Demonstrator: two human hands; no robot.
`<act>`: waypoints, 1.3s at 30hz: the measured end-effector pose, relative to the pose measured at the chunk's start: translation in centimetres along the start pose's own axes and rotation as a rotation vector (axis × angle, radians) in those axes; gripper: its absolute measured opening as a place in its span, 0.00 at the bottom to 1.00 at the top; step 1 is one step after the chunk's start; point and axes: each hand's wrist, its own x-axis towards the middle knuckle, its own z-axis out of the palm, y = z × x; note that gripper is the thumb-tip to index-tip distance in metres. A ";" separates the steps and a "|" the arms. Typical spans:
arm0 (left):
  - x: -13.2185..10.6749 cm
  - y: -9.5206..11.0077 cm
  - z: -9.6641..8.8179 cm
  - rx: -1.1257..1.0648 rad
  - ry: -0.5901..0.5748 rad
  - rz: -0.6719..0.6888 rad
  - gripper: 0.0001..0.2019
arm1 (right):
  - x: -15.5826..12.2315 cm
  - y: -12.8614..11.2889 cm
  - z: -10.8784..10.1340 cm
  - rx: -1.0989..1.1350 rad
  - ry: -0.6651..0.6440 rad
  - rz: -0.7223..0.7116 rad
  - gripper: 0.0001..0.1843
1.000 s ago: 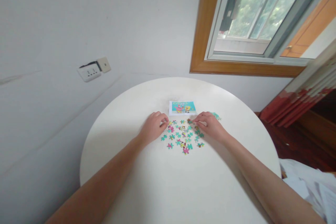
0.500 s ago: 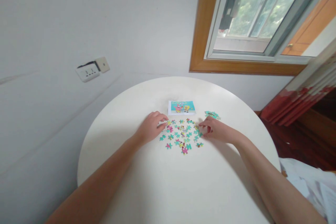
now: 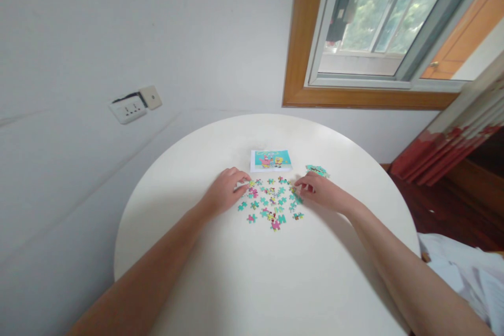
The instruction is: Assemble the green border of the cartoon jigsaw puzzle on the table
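Observation:
Several loose jigsaw puzzle pieces [image 3: 272, 201] in turquoise, pink and yellow lie scattered on the round white table [image 3: 252, 283]. At their left edge rests my left hand [image 3: 225, 191], its fingers curved and thumb apart, fingertips beside the outermost pieces. On the opposite side my right hand [image 3: 321, 191] reaches in, fingers bent and parted from the thumb, close over pieces at the right edge. No piece shows clearly in either hand. Behind the pieces lies a picture card or box [image 3: 271, 160] with two cartoon figures on turquoise.
A small heap of turquoise pieces [image 3: 317, 170] lies beyond my right hand. The table stands near a white wall with a socket [image 3: 132, 108] and a wood-framed window [image 3: 370, 95]. White papers or bags [image 3: 452, 268] are at the lower right, below a red-and-cream curtain [image 3: 437, 152].
My right thumb has drawn up nearer the fingers, and that hand has shifted slightly left and up. My left hand stays about in place. The whole view has moved a little.

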 end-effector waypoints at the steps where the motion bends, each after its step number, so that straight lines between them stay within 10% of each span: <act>1: 0.0 0.1 0.0 0.001 -0.002 -0.001 0.08 | 0.3 -0.2 0.4 -0.028 0.039 0.031 0.11; 20: 0.0 0.3 -0.1 -0.006 -0.001 0.014 0.08 | 1.5 -1.8 1.8 0.116 0.122 0.209 0.05; 29: 0.0 0.1 0.0 -0.004 0.003 0.017 0.08 | 1.4 4.1 -2.2 0.094 0.409 0.360 0.09; 39: -0.1 0.4 -0.2 -0.016 0.007 0.015 0.08 | 1.3 5.8 -2.5 -0.011 0.412 0.423 0.11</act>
